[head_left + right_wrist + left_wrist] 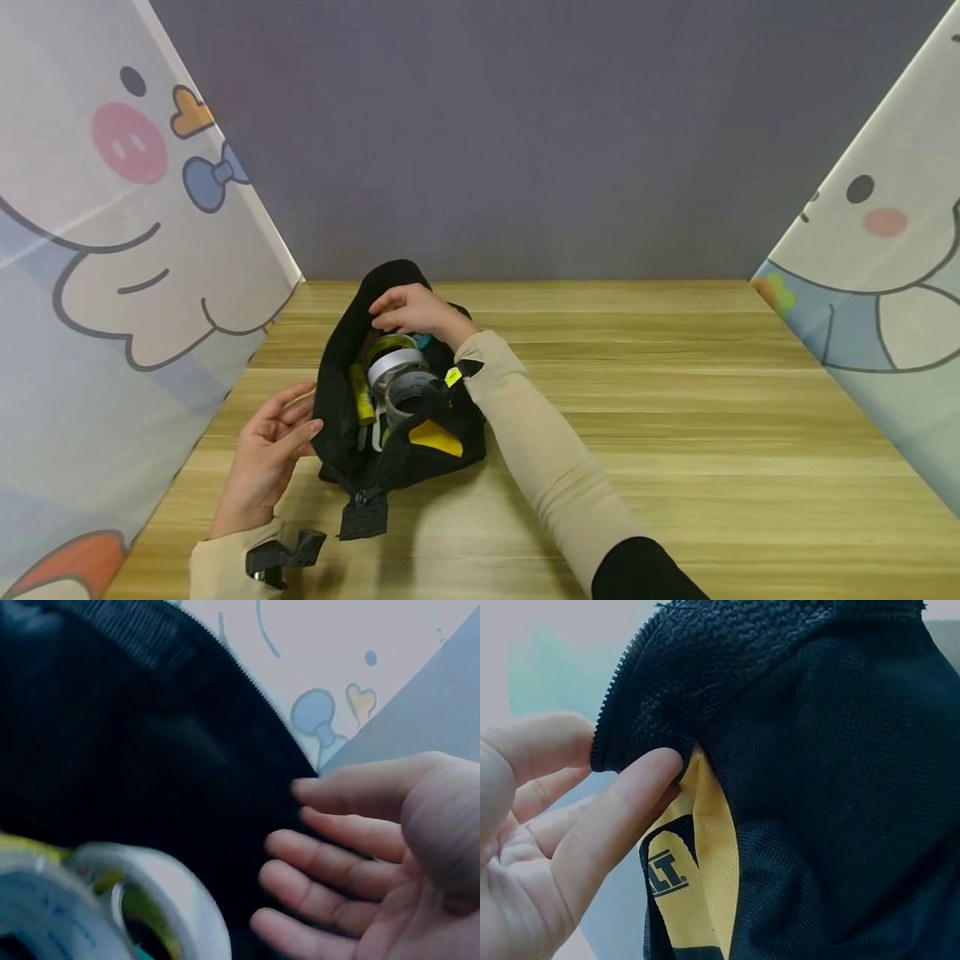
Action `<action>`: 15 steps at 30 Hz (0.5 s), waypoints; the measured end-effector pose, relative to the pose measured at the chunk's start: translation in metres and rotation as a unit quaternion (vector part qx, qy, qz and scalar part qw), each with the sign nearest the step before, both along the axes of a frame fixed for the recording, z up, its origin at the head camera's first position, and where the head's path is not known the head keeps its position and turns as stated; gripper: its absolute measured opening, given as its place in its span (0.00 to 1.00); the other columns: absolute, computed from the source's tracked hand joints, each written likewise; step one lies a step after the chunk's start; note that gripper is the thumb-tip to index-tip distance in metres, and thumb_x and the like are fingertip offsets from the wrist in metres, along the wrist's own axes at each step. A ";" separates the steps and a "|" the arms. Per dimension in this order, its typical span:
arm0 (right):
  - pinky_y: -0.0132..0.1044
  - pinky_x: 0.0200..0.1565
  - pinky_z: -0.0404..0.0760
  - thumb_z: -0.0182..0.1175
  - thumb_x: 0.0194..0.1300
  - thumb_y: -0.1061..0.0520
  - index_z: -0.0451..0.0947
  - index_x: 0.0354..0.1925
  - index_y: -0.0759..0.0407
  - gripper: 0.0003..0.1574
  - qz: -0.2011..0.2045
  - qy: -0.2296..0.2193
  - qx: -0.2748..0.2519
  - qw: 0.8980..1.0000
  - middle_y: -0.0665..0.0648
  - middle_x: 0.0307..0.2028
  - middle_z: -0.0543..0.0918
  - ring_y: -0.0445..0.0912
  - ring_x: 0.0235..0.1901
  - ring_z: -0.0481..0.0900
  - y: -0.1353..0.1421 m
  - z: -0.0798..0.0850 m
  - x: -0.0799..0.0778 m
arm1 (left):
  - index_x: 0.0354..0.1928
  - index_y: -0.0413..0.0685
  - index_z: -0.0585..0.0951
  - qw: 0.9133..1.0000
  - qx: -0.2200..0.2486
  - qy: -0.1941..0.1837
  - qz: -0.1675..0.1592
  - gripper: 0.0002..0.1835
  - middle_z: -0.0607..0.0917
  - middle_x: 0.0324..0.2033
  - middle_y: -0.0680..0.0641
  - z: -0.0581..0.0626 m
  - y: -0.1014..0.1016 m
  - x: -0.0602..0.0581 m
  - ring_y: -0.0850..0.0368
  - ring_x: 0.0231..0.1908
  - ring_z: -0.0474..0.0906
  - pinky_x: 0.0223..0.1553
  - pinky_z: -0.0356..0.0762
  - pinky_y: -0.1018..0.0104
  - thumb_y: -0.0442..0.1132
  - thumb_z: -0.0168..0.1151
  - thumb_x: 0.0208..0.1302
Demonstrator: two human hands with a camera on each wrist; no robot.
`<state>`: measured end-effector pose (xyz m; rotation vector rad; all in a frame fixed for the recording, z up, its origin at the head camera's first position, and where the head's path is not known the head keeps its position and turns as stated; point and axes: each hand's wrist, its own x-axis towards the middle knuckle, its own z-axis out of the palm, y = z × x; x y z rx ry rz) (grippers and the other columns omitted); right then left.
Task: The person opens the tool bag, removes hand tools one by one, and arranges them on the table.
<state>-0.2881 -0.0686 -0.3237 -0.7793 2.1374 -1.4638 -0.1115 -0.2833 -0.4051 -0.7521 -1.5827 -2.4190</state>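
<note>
A black zippered tool bag (333,417) with yellow patches stands unzipped on the table, its mouth facing up. My left hand (266,446) pinches the zipped edge at its near left side, thumb on one face and fingers on the other, as the left wrist view shows. Over the far part of the mouth, my right hand (420,312) has loosely bent, spread fingers close to the dark inner wall, holding nothing. Inside lie a white tape roll (386,364), a greyish tape roll (393,402), a yellow roll (390,342) and a yellow tube (362,396).
The wood-grain table (675,433) stretches to the right of the bag. A grey wall (525,142) rises behind, with cartoon-printed panels (135,250) at both sides. A zip-end tab (363,517) hangs at the bag's near end.
</note>
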 end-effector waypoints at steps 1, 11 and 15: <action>0.39 0.41 0.82 0.63 0.68 0.61 0.78 0.58 0.66 0.21 0.009 -0.004 0.016 1.000 0.59 0.49 0.84 0.49 0.40 0.80 0.000 -0.003 0.000 | 0.66 0.34 0.71 1.000 0.004 0.001 -0.003 0.29 0.84 0.55 0.41 0.000 0.000 0.000 0.53 0.50 0.84 0.34 0.86 0.66 0.11 0.42 0.66; 0.35 0.35 0.74 0.71 0.53 0.67 0.82 0.54 0.63 0.27 0.067 0.006 0.147 0.987 0.55 0.45 0.83 0.44 0.37 0.74 0.012 -0.020 0.001 | 0.66 0.30 0.70 0.999 0.032 0.009 -0.032 0.29 0.83 0.56 0.39 -0.001 -0.002 -0.001 0.51 0.51 0.83 0.35 0.86 0.65 0.09 0.42 0.65; 0.41 0.31 0.71 0.71 0.52 0.71 0.86 0.46 0.61 0.20 0.045 -0.007 0.139 0.989 0.53 0.38 0.85 0.48 0.31 0.71 0.014 -0.025 0.000 | 0.66 0.32 0.71 0.999 0.034 0.006 -0.028 0.29 0.83 0.55 0.40 -0.001 -0.002 0.000 0.51 0.51 0.83 0.35 0.86 0.65 0.09 0.42 0.65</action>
